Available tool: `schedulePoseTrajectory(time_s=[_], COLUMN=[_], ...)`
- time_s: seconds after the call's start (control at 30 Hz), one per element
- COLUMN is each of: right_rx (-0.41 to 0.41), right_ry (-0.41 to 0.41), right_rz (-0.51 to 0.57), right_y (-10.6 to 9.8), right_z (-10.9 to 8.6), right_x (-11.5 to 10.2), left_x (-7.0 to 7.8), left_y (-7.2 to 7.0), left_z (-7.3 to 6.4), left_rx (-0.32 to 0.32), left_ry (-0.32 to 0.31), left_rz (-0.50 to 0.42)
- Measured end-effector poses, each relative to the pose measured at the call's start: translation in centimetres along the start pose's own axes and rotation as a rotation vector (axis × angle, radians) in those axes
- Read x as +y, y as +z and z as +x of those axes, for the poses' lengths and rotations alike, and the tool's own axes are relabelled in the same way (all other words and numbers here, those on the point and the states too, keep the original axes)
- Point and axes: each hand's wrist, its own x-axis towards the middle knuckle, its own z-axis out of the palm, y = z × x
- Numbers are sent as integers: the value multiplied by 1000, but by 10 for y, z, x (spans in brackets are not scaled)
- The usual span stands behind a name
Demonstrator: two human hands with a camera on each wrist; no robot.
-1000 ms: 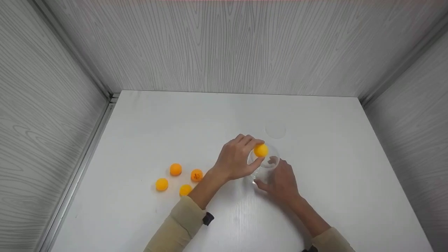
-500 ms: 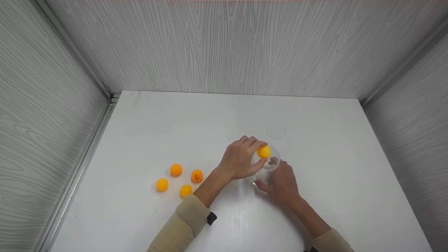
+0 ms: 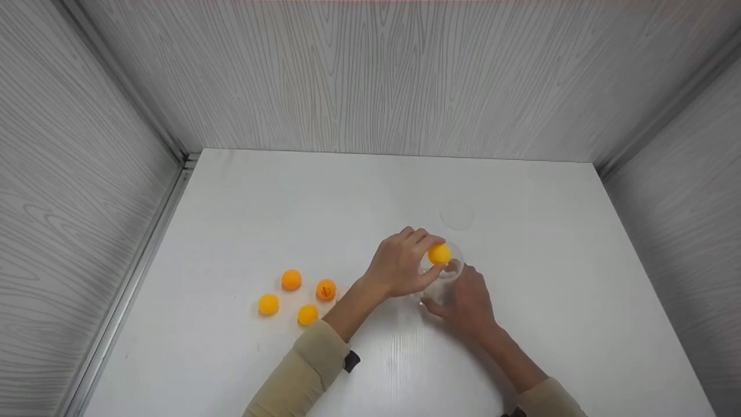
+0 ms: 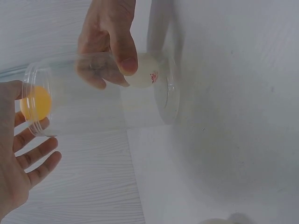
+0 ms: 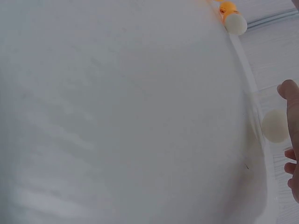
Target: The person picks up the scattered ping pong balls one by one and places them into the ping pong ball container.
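Note:
Left hand [image 3: 399, 263] pinches an orange ping-pong ball [image 3: 439, 253] between thumb and fingers at the mouth of a clear jar [image 4: 93, 114]. In the left wrist view the ball [image 4: 39, 103] shows at the ringed rim, while the other left fingers spread beside it. Lower down, the right hand [image 3: 468, 304] grips the upright jar's side, its thumb and fingers around the wall. A white ping-pong ball [image 4: 144, 72] with a red print sits at the jar's bottom. Part of the jar is hidden by the hands in the head view.
Several orange balls [image 3: 291, 280] lie loose left of the left forearm. A white ball [image 5: 235, 24] rests near them in the right wrist view. Behind the jar lies a clear round disc [image 3: 457, 215] on the white table [image 3: 278, 197]. Grey wood-grain walls [image 3: 370, 75] enclose the table.
The left hand has shifted slightly right and toward the person with the orange ball, over the jar's mouth. The right hand and jar have barely moved.

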Motion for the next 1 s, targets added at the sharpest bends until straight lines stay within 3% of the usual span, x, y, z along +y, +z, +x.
schedulePoseTrajectory(time_s=[0.5,1.0], right_rx=[34,30], right_ry=[-66,-75], right_rz=[16,2], right_y=[1,1], right_z=[2,3], right_x=[2,2], left_x=[-2,-2], left_y=[3,0], left_z=[0,-1], left_rx=[14,29], left_ry=[8,32], left_rz=[-6,3])
